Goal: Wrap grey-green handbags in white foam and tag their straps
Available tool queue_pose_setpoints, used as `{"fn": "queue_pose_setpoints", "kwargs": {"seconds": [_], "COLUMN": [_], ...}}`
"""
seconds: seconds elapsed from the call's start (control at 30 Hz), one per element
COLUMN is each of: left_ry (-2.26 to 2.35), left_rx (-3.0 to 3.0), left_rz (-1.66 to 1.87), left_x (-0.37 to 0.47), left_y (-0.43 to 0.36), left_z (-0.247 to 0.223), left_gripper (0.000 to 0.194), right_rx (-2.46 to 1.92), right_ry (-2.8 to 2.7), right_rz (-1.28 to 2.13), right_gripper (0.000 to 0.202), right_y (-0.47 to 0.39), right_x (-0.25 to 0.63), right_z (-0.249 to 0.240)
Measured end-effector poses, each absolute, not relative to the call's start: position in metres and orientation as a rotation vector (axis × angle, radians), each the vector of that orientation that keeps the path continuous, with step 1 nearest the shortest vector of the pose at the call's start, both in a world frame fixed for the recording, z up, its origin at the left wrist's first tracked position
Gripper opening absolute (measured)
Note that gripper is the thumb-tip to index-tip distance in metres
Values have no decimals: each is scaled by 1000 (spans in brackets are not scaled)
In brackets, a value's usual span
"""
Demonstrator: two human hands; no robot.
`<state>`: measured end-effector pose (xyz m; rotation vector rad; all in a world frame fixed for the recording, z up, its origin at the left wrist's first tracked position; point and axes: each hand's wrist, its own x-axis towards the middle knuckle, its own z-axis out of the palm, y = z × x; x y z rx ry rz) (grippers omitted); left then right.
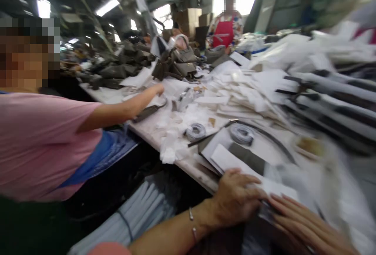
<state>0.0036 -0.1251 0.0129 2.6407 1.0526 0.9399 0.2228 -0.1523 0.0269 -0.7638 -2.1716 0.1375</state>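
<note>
My left hand [237, 196], with a thin bracelet at its wrist, is closed with bent fingers at the table's near edge. Its fingertips press on clear plastic film [257, 227] that hangs down between my hands. Beside it my right hand [305, 223] lies with fingers stretched out over the same edge. Just beyond the fingers is a white sheet [226, 159] with a dark olive flat piece [248, 158] on it. Blur hides what lies under both palms. A coiled pale cord [242, 133] and a long dark strap [276, 139] lie behind the sheet.
A co-worker in a pink shirt [44, 141] reaches across the table at left. Another person in a red apron [223, 33] stands at the back. Dark handbags [183, 69], heaped white sheets [235, 94] and stacked wrapped pieces [337, 94] cover much of the table. Pale bundled strips [141, 212] sit below.
</note>
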Motion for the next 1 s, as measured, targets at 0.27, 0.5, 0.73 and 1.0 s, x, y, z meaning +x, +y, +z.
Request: {"fn": "queue_pose_setpoints", "kwargs": {"seconds": [0.27,0.5,0.73,1.0], "left_ry": [919,889,944,893], "left_rx": [2525,2500,2507,2481], "left_rz": [1002,918,1003,1043], "left_x": [-1,-3,5,2], "left_y": [-118,-124,-122,-119], "left_z": [25,40,30,26], "left_gripper": [25,23,21,28], "right_rx": [-1197,-1143,-1162,-1233], "right_ry": [-1997,-2035,-2076,-2132], "right_rz": [160,139,277,-120], "right_gripper": [20,15,28,9], "right_y": [-170,-174,-173,-173], "right_x": [207,193,204,198], "right_z": [47,36,47,47]}}
